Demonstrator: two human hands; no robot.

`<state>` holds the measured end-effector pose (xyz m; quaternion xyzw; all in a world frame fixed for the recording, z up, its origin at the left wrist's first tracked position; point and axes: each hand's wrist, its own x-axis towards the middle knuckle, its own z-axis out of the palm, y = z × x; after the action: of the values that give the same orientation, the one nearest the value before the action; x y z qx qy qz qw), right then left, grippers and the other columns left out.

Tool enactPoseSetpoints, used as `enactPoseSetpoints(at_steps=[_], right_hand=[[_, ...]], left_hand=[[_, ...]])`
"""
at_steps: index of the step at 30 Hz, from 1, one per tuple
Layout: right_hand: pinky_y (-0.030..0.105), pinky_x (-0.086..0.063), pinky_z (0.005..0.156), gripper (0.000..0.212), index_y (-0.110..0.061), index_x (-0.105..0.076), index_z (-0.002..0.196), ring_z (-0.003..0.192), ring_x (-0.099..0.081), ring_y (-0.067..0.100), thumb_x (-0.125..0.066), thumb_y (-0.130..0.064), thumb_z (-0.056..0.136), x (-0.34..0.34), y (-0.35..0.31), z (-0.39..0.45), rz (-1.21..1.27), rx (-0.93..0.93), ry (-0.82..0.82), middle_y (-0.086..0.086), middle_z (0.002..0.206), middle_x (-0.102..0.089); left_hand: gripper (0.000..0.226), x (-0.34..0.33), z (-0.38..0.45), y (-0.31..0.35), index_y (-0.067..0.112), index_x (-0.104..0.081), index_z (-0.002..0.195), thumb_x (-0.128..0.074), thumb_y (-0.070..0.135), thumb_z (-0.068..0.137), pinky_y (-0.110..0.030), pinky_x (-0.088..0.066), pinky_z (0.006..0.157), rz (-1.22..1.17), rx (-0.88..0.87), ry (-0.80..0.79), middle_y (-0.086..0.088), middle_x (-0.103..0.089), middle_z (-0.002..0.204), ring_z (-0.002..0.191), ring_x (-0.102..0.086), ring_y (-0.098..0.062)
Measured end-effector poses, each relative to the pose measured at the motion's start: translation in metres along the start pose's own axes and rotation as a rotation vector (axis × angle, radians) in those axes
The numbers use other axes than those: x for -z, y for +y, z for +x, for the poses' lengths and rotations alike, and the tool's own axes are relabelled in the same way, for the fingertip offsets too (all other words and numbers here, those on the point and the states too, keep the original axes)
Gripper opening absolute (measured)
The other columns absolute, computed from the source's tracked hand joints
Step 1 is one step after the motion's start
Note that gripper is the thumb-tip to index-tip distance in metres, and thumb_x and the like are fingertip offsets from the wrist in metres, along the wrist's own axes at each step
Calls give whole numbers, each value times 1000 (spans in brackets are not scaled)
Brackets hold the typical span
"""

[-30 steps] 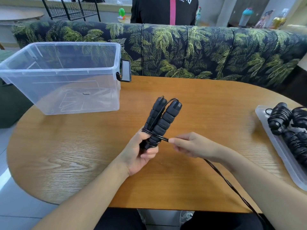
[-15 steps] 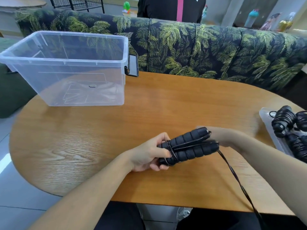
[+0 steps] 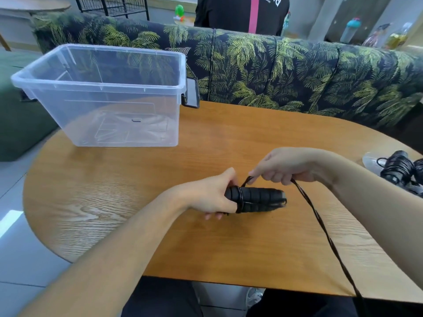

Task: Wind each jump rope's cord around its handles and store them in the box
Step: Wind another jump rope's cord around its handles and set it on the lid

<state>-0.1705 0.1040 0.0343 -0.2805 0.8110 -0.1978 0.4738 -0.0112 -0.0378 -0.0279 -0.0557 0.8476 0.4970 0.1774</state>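
Observation:
My left hand (image 3: 211,195) grips the left end of two black ribbed jump rope handles (image 3: 258,199), held together and lying sideways just above the wooden table (image 3: 160,243). A few turns of black cord circle the handles beside my fingers. My right hand (image 3: 281,167) is above and behind the handles, pinching the cord (image 3: 320,227), which runs from it down and right over the table's near edge. The clear plastic box (image 3: 107,94) stands at the far left with nothing in it.
A clear tray (image 3: 372,162) at the right edge holds more black jump ropes (image 3: 398,168) wound into bundles. A leaf-print sofa (image 3: 286,69) runs behind the table. A person in a black top stands beyond it. A small black device leans by the box's right end.
The handles have turned from upright to lying sideways. My right hand carried the cord from in front of the handles round to above and behind them. The view has shifted slightly.

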Motion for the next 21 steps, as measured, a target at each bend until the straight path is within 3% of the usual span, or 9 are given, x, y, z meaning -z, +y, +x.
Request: enactPoseSetpoints(at_steps=[3,7,9,11,13,17,21], right_hand=[[21,-28,46,29,-9,-76,106,51,-35,10,-60,-31,99,-16,-12,-3,-50,75,119,-6,63,-45],[22,-32,50,28,-21,-73,116,61,-40,12,-48,-26,103,-45,-14,-10,-105,194,238,-6,68,-52],[19,-34,57,33,-27,-65,131,62,-43,8,-44,-26,105,-60,-12,-11,-127,258,286,-15,70,-53],[16,-33,61,39,-27,-54,144,63,-46,-2,-41,-27,107,-70,-12,-10,-218,306,332,-18,75,-54],[12,-34,58,41,-29,-49,147,57,-51,-6,-41,-29,107,-78,-10,-11,-227,342,336,-13,76,-61],[13,-36,51,37,-43,-46,143,48,-46,1,-43,-32,107,-91,7,-17,-80,432,288,-7,67,-61],[21,-37,54,20,-40,-65,114,50,-42,7,-48,-37,104,-97,43,-21,25,383,317,-10,58,-52]], left_hand=[[36,0,4,-7,16,-33,113,-62,8,94,-28,-43,38,-45,11,128,-12,-62,87,44,-57,-11],[64,-1,5,-24,33,-29,139,-65,6,94,-30,-51,44,-304,5,278,-7,-53,120,64,-66,-23],[57,-9,5,-28,29,-43,141,-62,2,95,-33,-56,51,-441,5,363,-5,-59,115,68,-67,-24],[38,-17,5,-29,21,-60,125,-61,-2,94,-35,-59,60,-615,-12,397,-10,-65,103,71,-68,-27],[34,-23,4,-32,12,-60,122,-62,-4,93,-35,-60,67,-798,1,380,-16,-67,100,75,-70,-29],[36,-27,0,-37,2,-55,128,-60,-5,93,-28,-59,64,-1108,30,299,-20,-69,99,83,-72,-28],[30,-28,-4,-46,3,-57,125,-57,-1,95,-17,-46,42,-1438,-21,298,-18,-66,109,67,-61,-22]])
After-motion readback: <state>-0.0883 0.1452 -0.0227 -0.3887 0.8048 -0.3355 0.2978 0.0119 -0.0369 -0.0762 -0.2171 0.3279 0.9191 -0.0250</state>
